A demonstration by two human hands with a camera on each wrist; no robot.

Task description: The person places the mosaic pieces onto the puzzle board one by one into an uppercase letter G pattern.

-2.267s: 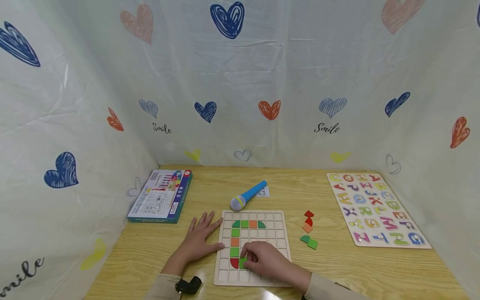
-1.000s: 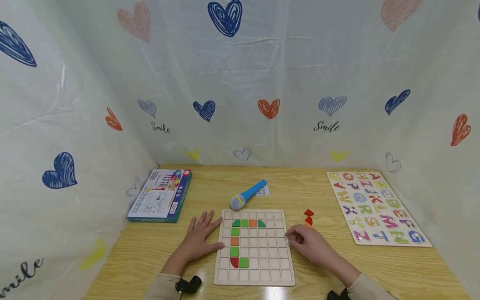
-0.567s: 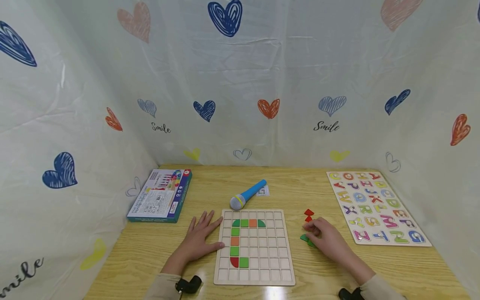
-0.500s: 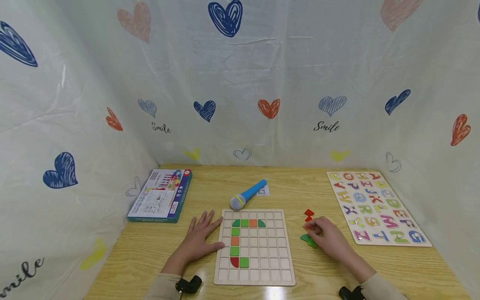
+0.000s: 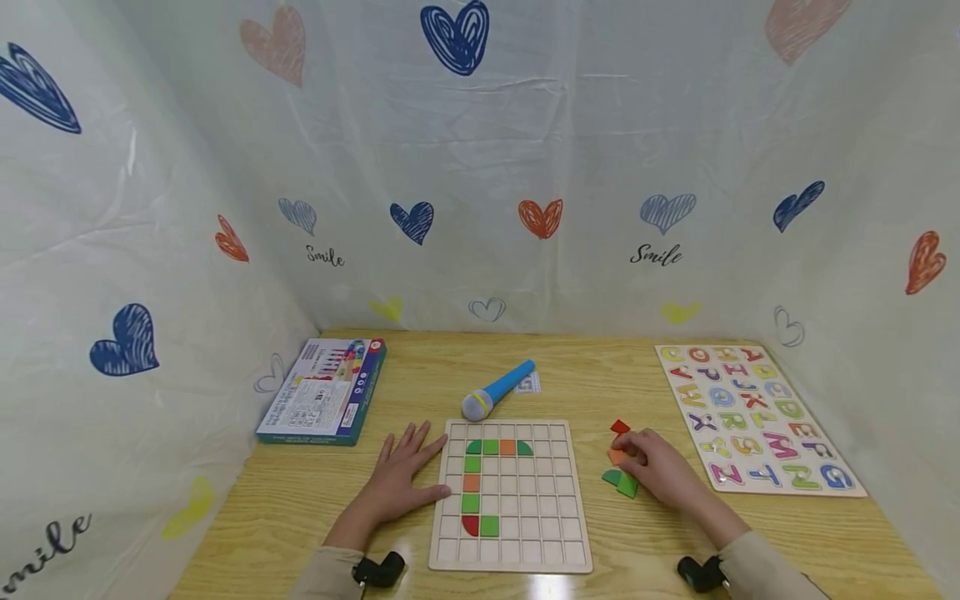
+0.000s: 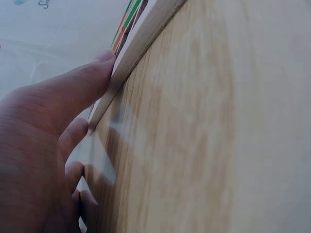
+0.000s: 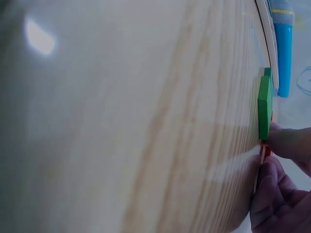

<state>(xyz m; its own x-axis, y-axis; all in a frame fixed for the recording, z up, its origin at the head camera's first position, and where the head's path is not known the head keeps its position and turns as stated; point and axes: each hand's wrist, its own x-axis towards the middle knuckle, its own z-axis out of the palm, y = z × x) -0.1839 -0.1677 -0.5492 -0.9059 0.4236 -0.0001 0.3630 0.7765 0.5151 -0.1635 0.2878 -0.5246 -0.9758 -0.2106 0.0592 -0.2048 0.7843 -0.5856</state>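
My left hand point(image 5: 401, 482) lies spread on the table, its thumb point(image 6: 92, 77) on the left edge of a wooden grid board point(image 5: 528, 550). On the board, green, orange and red tiles make a top row, a column down the left and a short bottom row. To the right of the board, my right hand point(image 5: 660, 475) pinches an orange tile point(image 5: 617, 457) between thumb and index finger. A red tile point(image 5: 619, 426) lies just beyond it; another red one is mostly hidden by the fingers. Nearer me are a rounded green tile point(image 5: 612, 477) and a green square tile point(image 5: 628, 486).
A blue toy microphone point(image 5: 498, 390) lies behind the board, over a small printed card point(image 5: 529, 383). At the back left is a boxed set point(image 5: 322, 392). An alphabet puzzle board point(image 5: 757, 421) occupies the right side. A heart-printed curtain point(image 5: 592, 150) surrounds the table.
My right hand has gone from the green square on the board's bottom row rightward to the loose tiles. The near green square has turned slightly. My left hand has stayed put.
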